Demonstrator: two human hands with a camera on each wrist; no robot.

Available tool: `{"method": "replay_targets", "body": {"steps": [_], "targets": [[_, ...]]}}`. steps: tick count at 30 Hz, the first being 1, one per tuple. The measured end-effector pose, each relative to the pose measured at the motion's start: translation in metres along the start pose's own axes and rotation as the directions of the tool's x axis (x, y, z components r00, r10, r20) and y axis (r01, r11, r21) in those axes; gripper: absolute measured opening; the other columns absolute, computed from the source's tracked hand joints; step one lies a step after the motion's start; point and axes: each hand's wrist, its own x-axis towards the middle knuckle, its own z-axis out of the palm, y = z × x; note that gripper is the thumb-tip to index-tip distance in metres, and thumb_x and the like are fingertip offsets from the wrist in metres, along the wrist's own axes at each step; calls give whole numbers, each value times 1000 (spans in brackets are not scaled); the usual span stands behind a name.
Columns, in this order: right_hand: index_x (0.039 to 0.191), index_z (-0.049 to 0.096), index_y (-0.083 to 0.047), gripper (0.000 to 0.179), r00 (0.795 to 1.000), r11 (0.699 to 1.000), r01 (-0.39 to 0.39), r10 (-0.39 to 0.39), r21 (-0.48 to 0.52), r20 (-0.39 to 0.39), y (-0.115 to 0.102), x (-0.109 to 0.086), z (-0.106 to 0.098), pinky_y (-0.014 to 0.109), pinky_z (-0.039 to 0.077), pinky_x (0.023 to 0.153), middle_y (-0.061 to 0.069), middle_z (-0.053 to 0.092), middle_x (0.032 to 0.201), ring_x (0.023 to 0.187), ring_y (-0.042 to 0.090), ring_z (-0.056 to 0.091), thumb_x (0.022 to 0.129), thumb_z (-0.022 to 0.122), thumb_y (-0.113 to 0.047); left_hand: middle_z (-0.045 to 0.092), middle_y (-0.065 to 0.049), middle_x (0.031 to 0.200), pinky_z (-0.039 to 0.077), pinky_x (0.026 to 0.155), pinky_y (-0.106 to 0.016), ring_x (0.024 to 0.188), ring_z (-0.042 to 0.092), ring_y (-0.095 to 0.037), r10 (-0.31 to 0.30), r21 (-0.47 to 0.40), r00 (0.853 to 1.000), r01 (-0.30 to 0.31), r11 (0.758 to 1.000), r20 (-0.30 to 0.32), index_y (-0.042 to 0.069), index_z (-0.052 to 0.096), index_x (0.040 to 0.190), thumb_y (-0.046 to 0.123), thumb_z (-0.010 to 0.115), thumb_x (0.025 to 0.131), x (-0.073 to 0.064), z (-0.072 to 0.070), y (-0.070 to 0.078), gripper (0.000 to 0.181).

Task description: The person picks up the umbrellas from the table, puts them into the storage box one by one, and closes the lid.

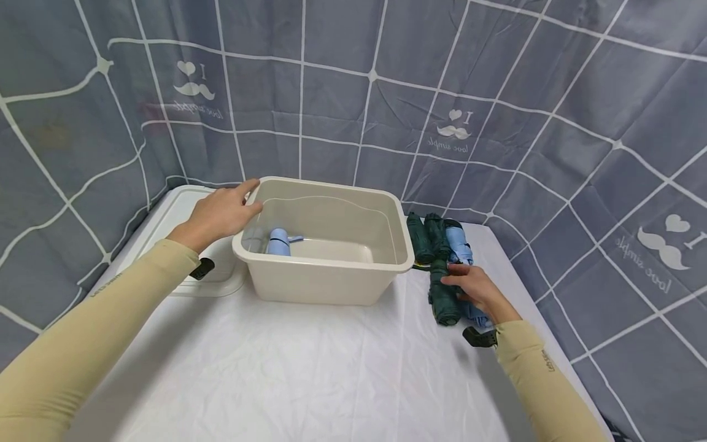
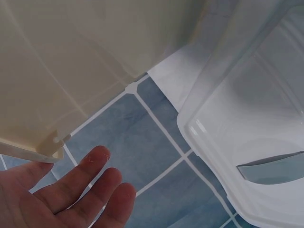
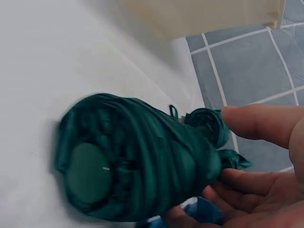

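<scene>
A cream plastic storage bin (image 1: 315, 279) stands on the white-covered table. Inside it, at the left, is a light-blue cylindrical thing (image 1: 279, 242) with a thin blue piece beside it. At the bin's left rim is my left hand (image 1: 223, 212); its thumb touches the rim and the other fingers extend outside. My right hand (image 1: 472, 285) is at a rolled-up green umbrella (image 1: 444, 301), thumb on one side and fingers on the other, loosely spread at its far end (image 3: 147, 161). Two more green umbrellas (image 1: 421, 238) and blue ones (image 1: 458, 241) lie beyond and beside it.
A white lid (image 1: 221, 270) lies left of the bin, partly under the left arm. Grey curtains (image 1: 342, 110) with white grid lines enclose the table at the back and both sides. White cloth (image 1: 309, 374) covers the table in front.
</scene>
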Motion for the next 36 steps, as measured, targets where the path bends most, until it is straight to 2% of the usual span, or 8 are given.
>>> {"method": "replay_targets", "body": {"steps": [9,16,23,30,36], "targets": [[159,21,1,81,1000,1000,9,-9,9,-13,3,2,9,58,32,115,23,22,165,150,41,26,95,68,-17,63,-20,127,50,72,-58,111,61,-41,-8,2,1000,8,1000,-1,21,24,161,46,36,101,-1,0,0,66],[160,20,-2,87,999,999,-13,11,-46,-45,4,2,14,57,31,116,21,17,166,151,42,22,93,71,-22,62,-21,128,49,72,-59,111,61,-42,-4,-8,1000,4,1000,12,21,24,161,45,37,102,0,-2,2,65],[161,19,-6,93,998,992,10,-18,-124,-65,8,1,19,57,28,118,23,14,167,153,43,16,90,75,-27,62,-21,129,50,73,-58,111,62,-42,-4,-9,1000,4,1000,1,21,25,161,45,37,101,-1,-1,4,65],[163,14,-10,99,997,992,22,-30,-125,-64,12,1,22,58,25,119,22,15,167,153,43,16,88,77,-27,62,-21,129,49,73,-59,112,61,-42,-8,-6,1000,8,1000,0,21,25,161,44,37,101,0,-2,5,65],[163,15,-15,98,997,994,23,-31,-110,-69,17,2,22,61,21,119,20,15,167,153,42,15,88,77,-23,61,-21,129,49,74,-59,112,61,-43,-11,-2,1000,11,1000,8,21,24,161,45,36,101,-1,-2,5,66]]}}
